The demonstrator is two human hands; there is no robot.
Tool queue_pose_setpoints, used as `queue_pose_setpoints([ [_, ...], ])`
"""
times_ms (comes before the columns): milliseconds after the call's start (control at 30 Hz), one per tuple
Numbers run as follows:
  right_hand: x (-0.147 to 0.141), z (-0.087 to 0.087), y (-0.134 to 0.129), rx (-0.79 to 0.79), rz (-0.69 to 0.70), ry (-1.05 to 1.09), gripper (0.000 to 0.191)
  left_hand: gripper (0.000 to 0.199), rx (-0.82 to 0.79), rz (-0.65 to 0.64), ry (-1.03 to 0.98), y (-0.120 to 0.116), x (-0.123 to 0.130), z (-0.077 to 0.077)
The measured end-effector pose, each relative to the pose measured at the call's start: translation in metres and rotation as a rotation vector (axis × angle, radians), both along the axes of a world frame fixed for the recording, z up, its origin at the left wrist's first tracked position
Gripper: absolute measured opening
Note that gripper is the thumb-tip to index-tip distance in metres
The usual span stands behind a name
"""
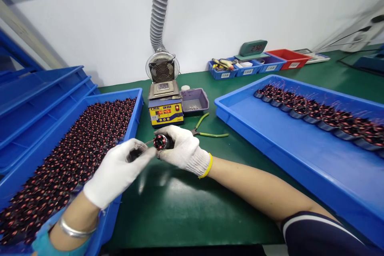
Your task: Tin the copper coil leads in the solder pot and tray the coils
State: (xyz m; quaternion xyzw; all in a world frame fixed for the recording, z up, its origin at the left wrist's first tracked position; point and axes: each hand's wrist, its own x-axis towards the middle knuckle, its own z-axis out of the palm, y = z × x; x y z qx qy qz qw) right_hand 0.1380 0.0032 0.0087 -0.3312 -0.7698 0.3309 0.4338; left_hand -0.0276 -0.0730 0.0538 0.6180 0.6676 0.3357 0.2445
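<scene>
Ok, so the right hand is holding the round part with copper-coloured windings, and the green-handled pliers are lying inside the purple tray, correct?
Not quite: the head view shows the green-handled pliers lying open on the green table, outside the purple tray. The right hand is indeed holding the round part with copper-coloured windings.

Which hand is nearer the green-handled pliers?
Right. The right hand is just left of the green-handled pliers; the left hand is farther left, with the right hand between it and them.
</scene>
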Motion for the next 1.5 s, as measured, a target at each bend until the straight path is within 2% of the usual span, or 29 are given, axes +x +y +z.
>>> queue_pose_setpoints([
  [67, 0.000, -0.001, -0.001, 0.001, 0.007, -0.010, 0.041, 0.027, -0.013, -0.013, -0.090, 0.000, 0.004, 0.000],
  [133, 0.000, -0.001, -0.001, -0.006, 0.012, -0.003, 0.041, 0.027, 0.025, 0.066, -0.224, -0.004, 0.000, 0.005],
  [200, 0.001, -0.003, -0.001, -0.012, 0.009, 0.007, 0.041, 0.025, 0.130, 0.168, -0.390, -0.007, -0.011, 0.011],
  [267, 0.001, -0.004, 0.000, -0.008, -0.008, 0.010, 0.040, 0.020, 0.233, 0.221, -0.560, -0.006, -0.021, 0.015],
  [333, 0.003, -0.004, 0.004, 0.025, -0.032, 0.003, 0.041, 0.020, 0.249, 0.260, -0.630, -0.001, -0.024, 0.014],
  [367, 0.005, -0.003, 0.008, 0.055, -0.042, -0.001, 0.041, 0.024, 0.219, 0.277, -0.599, 0.002, -0.022, 0.012],
  [433, 0.010, 0.003, 0.021, 0.136, -0.066, -0.029, 0.044, 0.032, 0.116, 0.249, -0.412, 0.008, -0.013, 0.005],
  [467, 0.014, 0.009, 0.031, 0.185, -0.081, -0.066, 0.046, 0.035, 0.036, 0.179, -0.276, 0.011, -0.008, 0.000],
  [533, 0.020, 0.026, 0.055, 0.287, -0.148, -0.205, 0.049, 0.036, -0.174, -0.050, 0.020, 0.012, 0.003, -0.010],
  [600, 0.024, 0.050, 0.085, 0.382, -0.255, -0.420, 0.049, 0.036, -0.390, -0.292, 0.280, 0.011, 0.010, -0.020],
  [667, 0.020, 0.077, 0.116, 0.457, -0.351, -0.653, 0.046, 0.040, -0.517, -0.419, 0.433, 0.009, 0.012, -0.027],
  [800, -0.010, 0.124, 0.164, 0.518, -0.398, -1.029, 0.038, 0.049, -0.573, -0.411, 0.456, 0.011, 0.007, -0.030],
  [900, -0.042, 0.140, 0.185, 0.528, -0.396, -1.218, 0.038, 0.052, -0.570, -0.393, 0.432, 0.015, 0.003, -0.027],
  [1000, -0.067, 0.137, 0.198, 0.546, -0.388, -1.315, 0.037, 0.052, -0.572, -0.386, 0.407, 0.017, 0.002, -0.027],
  [1133, -0.084, 0.120, 0.210, 0.548, -0.366, -1.345, 0.036, 0.054, -0.579, -0.383, 0.385, 0.017, 0.002, -0.030],
  [1300, -0.087, 0.105, 0.217, 0.564, -0.360, -1.374, 0.038, 0.055, -0.566, -0.388, 0.378, 0.019, 0.000, -0.030],
  [1500, -0.089, 0.102, 0.222, 0.583, -0.363, -1.394, 0.040, 0.056, -0.563, -0.387, 0.381, 0.019, 0.000, -0.031],
])
